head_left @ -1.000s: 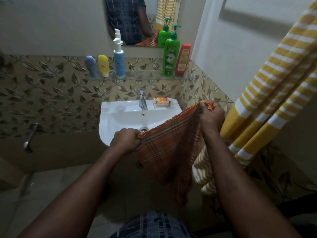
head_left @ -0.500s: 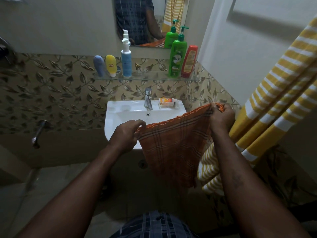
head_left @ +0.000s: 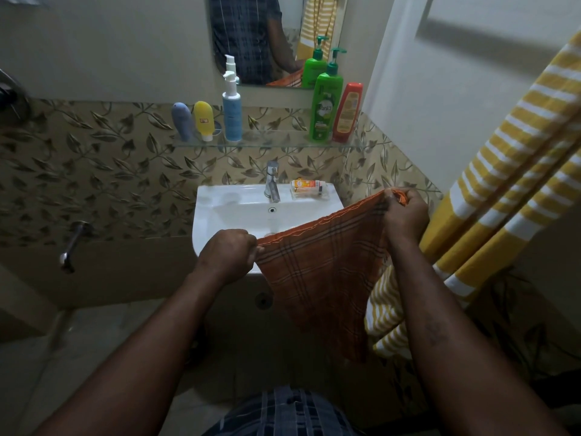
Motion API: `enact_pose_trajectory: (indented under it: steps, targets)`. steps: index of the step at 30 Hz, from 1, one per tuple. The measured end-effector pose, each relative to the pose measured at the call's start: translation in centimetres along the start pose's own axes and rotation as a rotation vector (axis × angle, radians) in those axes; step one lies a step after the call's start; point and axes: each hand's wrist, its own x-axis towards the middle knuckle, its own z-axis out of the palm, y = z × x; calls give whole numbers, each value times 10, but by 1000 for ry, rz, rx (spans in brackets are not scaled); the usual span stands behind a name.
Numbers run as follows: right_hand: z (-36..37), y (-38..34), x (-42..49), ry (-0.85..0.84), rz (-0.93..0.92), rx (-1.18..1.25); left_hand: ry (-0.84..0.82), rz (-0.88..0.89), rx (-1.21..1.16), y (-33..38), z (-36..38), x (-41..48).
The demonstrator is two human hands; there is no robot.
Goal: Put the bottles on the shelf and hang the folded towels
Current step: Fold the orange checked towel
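Left hand and right hand pinch the orange towel before the sink; bottles line the far, seemingly glass shelf.

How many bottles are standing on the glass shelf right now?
5. Left end: grey tube, yellow tube, blue pump bottle. Right end: green pump bottle, red bottle. Reflections in the mirror not counted.

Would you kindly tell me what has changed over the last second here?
The left hand and right hand drew slightly apart, pulling the orange towel tauter along its top edge. Nothing was taken or let go: both hands still grip its upper corners. The bottles on the glass shelf and the striped towel stayed put.
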Motion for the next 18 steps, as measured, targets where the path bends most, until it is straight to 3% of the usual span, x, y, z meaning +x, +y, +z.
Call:
enact_pose_trajectory:
  steps: [5,10,18]
  targets:
    - [-4,7,3,-3,11,22,155,51,29,-5,4,-1]
    - [1,19,4,-47,23,14,157,63,51,-11,9,-4]
    - [-1,22,3,-70,7,-44,286,-231,-455,-9,-7,8]
